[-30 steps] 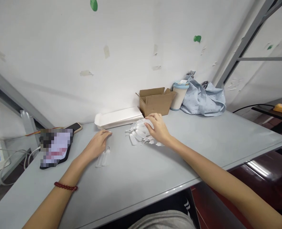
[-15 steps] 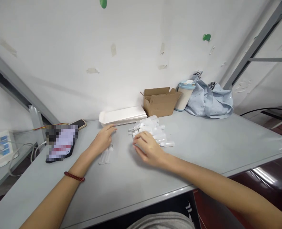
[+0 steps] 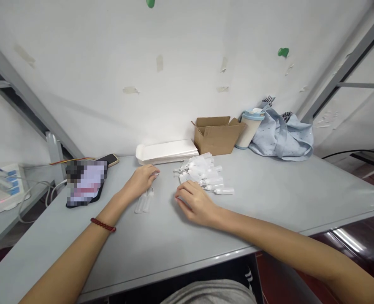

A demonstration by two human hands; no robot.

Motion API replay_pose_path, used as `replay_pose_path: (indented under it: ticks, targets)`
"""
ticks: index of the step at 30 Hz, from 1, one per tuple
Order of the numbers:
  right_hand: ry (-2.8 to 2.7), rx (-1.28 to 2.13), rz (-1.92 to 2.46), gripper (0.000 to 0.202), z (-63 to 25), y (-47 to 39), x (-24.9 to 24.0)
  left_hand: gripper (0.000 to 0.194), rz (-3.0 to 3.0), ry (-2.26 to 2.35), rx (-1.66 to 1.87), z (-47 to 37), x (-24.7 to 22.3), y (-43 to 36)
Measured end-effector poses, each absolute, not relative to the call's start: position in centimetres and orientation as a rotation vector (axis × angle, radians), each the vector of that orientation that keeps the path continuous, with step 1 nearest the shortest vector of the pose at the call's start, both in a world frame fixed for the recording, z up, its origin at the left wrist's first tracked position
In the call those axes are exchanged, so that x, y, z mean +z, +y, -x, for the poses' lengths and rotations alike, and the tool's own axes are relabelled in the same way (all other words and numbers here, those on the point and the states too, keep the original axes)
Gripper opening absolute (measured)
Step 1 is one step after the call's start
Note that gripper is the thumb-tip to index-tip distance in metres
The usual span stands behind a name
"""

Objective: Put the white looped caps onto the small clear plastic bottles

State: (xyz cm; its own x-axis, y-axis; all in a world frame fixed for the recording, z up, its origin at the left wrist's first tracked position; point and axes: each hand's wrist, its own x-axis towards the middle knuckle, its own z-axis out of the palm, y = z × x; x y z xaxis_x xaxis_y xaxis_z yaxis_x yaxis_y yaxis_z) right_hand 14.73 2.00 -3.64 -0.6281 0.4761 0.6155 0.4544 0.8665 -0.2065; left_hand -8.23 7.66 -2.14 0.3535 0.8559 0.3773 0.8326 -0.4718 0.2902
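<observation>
A pile of small translucent white bottles (image 3: 202, 169) lies mid-table. My right hand (image 3: 195, 202) rests just in front of the pile, fingers curled and closed; whether anything is between the fingertips is too small to tell. To its left, my left hand (image 3: 142, 179) is closed, with thumb and fingers together round a tiny clear thing at the fingertips that I cannot make out. Two clear bottles (image 3: 144, 202) lie side by side on the table just below my left hand.
White flat boxes (image 3: 168, 152) lie behind the hands, beside an open cardboard box (image 3: 218, 137). A lidded cup (image 3: 250, 128) and a light blue bag (image 3: 278, 137) stand at the back right. Phones (image 3: 88, 183) and a power strip (image 3: 3, 190) are at the left.
The camera view has shifted slightly, moving the table's objects to the right in the picture. My left fingers have drawn together, with a tiny clear thing now showing at the tips.
</observation>
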Motion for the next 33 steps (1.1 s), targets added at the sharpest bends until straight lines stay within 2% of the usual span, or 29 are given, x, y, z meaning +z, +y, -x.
replay_pose_path:
  ticks: [5,9,11,19,25,33]
  targets:
    - [-2.534,0.103,1.004,0.020,-12.4,1.7,-2.6,0.013,-2.442,1.692,0.937,7.4,-0.9,6.4]
    - [-2.634,0.366,1.215,0.043,-9.4,1.5,-1.1,0.011,-2.346,1.720,1.042,6.6,-0.1,5.2]
    - [-2.649,0.463,1.270,0.047,-8.1,1.8,-0.6,0.011,-2.297,1.737,1.088,6.5,0.3,4.8]
    - [-2.616,0.608,1.442,0.045,-7.3,3.8,0.0,0.012,-2.183,1.914,1.207,7.9,1.6,4.5]
    - [-2.592,0.949,1.471,0.042,-7.5,4.5,0.9,0.012,-2.129,1.941,1.230,8.1,2.2,4.2]
    - [-2.599,0.975,1.497,0.039,-7.8,4.6,1.4,0.013,-2.137,1.915,1.088,8.1,2.5,3.9]
